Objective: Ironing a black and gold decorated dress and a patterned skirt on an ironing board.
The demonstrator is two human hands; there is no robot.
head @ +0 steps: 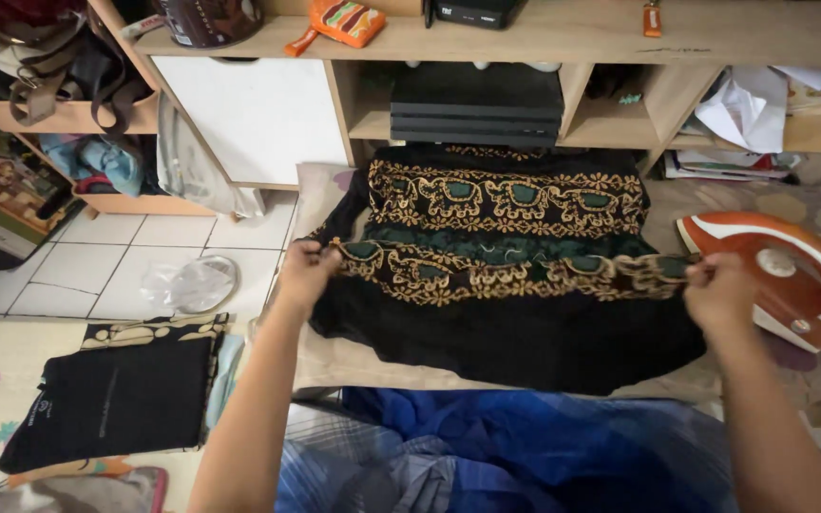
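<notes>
1. Orange-and-white iron (pixel 791 275) resting at the right, on the padded cover.
2. Folded black clothes (pixel 111 399) stacked on the floor, left.
3. Black console (pixel 475 104) sitting in the wooden shelf (pixel 563 38).
4. Clear plastic bag (pixel 190 283) on the white tiles.

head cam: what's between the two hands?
Head view: the black garment, its gold and green elephant border stretched from the left hand to the right hand, each pinching an edge. Nothing else lies between.
</notes>
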